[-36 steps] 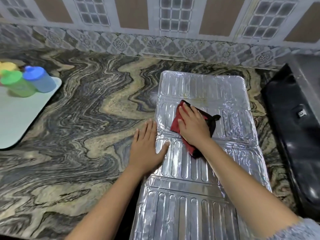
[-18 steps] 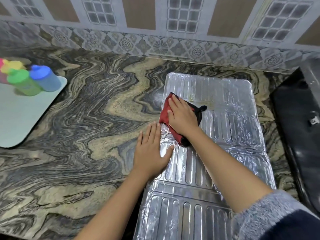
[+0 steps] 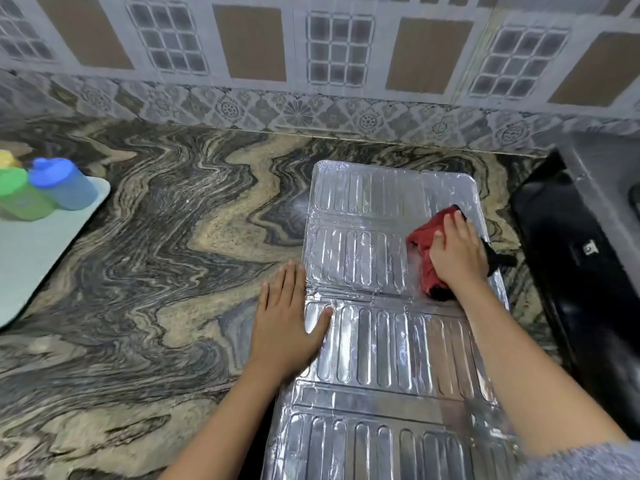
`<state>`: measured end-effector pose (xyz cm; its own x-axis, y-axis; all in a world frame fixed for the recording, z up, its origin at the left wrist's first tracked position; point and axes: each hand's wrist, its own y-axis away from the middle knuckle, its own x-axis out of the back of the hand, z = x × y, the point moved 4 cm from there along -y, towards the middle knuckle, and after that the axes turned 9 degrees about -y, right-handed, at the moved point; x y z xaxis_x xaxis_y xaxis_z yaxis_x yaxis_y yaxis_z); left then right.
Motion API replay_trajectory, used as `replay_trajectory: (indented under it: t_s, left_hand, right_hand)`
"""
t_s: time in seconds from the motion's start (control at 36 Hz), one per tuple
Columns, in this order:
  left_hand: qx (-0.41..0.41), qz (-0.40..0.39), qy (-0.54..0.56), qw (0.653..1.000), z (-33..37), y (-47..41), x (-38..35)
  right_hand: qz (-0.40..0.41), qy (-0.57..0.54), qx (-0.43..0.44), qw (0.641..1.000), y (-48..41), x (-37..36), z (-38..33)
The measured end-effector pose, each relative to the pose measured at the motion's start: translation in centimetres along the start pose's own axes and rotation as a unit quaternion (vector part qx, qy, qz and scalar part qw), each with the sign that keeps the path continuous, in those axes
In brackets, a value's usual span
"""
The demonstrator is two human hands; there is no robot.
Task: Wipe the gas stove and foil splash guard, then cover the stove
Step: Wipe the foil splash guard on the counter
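Note:
The foil splash guard (image 3: 367, 258) lies flat on the marbled counter, a long ribbed silver sheet running from the middle of the view to the bottom edge. My right hand (image 3: 457, 254) presses a red and black cloth (image 3: 424, 240) onto the guard's right side, near its right edge. My left hand (image 3: 287, 320) rests flat, fingers together, across the guard's left edge, thumb on the foil and palm partly on the counter. The black gas stove (image 3: 581, 271) sits at the right edge of the view.
A pale mat (image 3: 31, 258) lies at the left with a blue-capped bottle (image 3: 62, 183), a green bottle (image 3: 20, 199) and a yellow cap behind them. A tiled wall (image 3: 311, 64) closes the back. Bare marbled counter (image 3: 166, 258) spreads between mat and guard.
My right hand has slid the cloth from the guard's left side across to its right edge. My left hand has stayed on the left edge.

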<state>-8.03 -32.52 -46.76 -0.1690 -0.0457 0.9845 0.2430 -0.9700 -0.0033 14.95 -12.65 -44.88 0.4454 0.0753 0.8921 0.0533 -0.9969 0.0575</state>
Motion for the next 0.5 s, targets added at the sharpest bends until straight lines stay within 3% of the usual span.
replay_trajectory:
  t_s: [0.19, 0.5]
  left_hand:
    - [0.000, 0.000, 0.005, 1.000, 0.0, 0.0, 0.1]
    - [0.001, -0.003, -0.001, 1.000, 0.0, -0.1, 0.0]
  right_hand:
    - [0.007, -0.004, -0.029, 1.000, -3.9, 1.1, 0.6]
    - [-0.096, 0.021, 0.196, 0.976, -1.5, -3.4, -7.9]
